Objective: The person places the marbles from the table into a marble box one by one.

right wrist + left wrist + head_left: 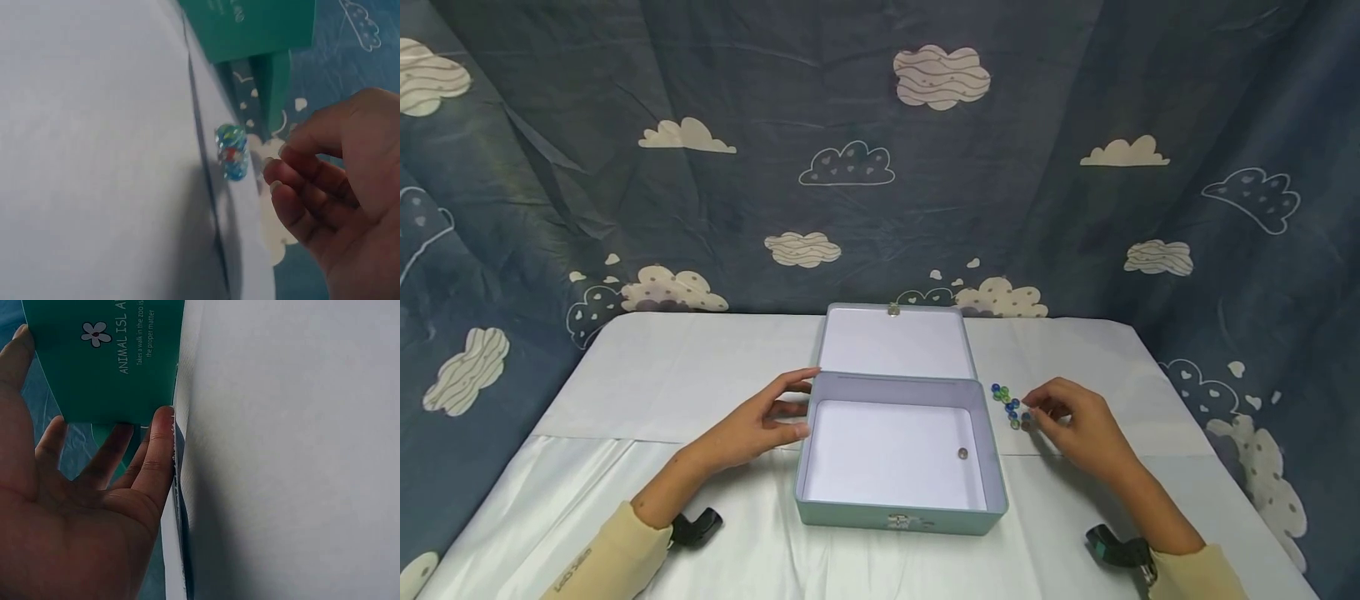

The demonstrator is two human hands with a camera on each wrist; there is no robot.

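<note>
A green tin box with a pale inside stands on the white cloth, its hinged lid tipped back. One small marble lies on the box floor near the right wall. To the right of the box is a cluster of blue, green and clear glass marbles, also seen as a glassy group in the right wrist view. My left hand rests its spread fingertips against the box's left side. Beside the marbles my right hand hovers with loosely bent fingers, nothing visible between them.
White cloth covers the table, with a fold seam running across it. A dark blue curtain with cloud prints hangs behind and at both sides. Each wrist wears a small black camera, the left one near the cloth.
</note>
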